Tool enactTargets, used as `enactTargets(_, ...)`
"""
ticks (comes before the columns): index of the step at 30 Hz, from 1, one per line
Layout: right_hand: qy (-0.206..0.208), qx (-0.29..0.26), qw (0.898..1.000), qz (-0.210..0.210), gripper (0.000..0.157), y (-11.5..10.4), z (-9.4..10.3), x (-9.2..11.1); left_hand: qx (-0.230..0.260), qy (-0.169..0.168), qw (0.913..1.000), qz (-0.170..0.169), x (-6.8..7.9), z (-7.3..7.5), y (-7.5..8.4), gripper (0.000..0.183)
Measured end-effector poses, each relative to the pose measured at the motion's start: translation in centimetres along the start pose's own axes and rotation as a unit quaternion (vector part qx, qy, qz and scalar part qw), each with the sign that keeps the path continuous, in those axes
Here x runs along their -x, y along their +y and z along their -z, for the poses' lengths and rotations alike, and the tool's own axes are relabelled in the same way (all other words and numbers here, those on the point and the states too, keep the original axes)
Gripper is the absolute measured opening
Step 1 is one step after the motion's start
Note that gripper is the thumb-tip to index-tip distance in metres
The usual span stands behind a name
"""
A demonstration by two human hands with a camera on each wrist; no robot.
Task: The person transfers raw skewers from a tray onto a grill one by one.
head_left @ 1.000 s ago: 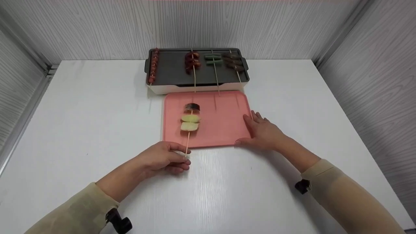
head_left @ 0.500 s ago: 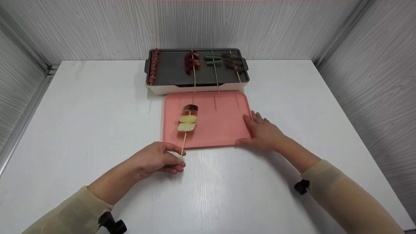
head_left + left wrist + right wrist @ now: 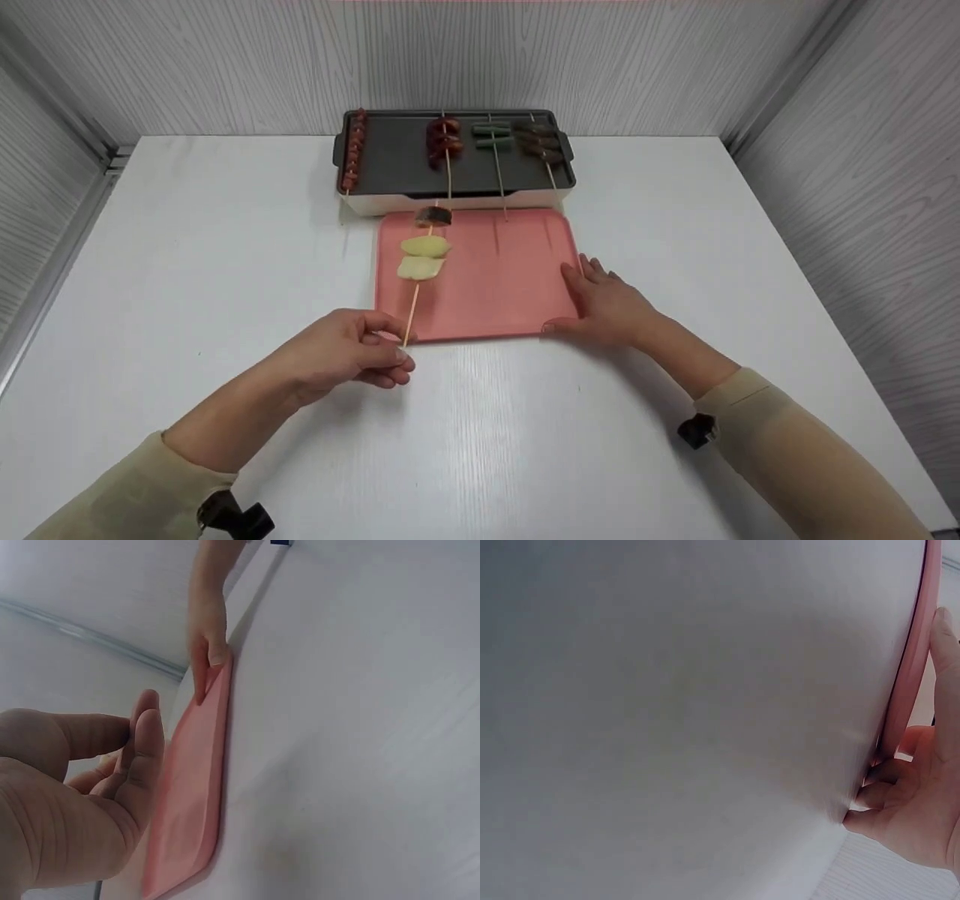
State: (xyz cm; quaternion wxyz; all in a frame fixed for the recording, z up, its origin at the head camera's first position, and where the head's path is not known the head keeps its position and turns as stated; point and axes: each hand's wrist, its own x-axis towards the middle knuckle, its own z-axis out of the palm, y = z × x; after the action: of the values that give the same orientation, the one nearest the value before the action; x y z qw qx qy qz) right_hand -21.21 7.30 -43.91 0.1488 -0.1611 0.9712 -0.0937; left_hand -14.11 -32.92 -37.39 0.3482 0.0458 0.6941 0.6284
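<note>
My left hand pinches the bottom end of a skewer between thumb and fingers. Two pale yellow slices and a dark-rimmed piece are threaded on it. The skewer tilts up above the left part of a pink tray; in the left wrist view it is hidden behind my hand. My right hand holds the tray's near right corner, thumb at the front edge and fingers along the right side. In the right wrist view its fingers bend against the tray's rim.
Behind the tray stands a dark grill plate on a white base. On it lie a skewer of small red pieces, one of glossy red-brown pieces, one of green pieces and one of brown pieces. Walls enclose the white table.
My left hand has moved left and slightly forward, raising the skewer off the tray so its top piece is now near the grill's front. My right hand has stayed at the tray corner.
</note>
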Motion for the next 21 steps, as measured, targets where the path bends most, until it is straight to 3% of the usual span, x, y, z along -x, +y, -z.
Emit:
enactTargets(7,0.001,-0.001,1.0,-0.002,0.119,0.0,0.0,0.1,-0.032,0.022,0.9991,-0.018,0.1,1.1,2.5,0.036)
enactTargets(21,0.009,0.001,1.0,0.005,0.118,0.1,-0.1,0.0,-0.027,0.078,0.9965,-0.015,-3.8,4.6,6.4,0.038)
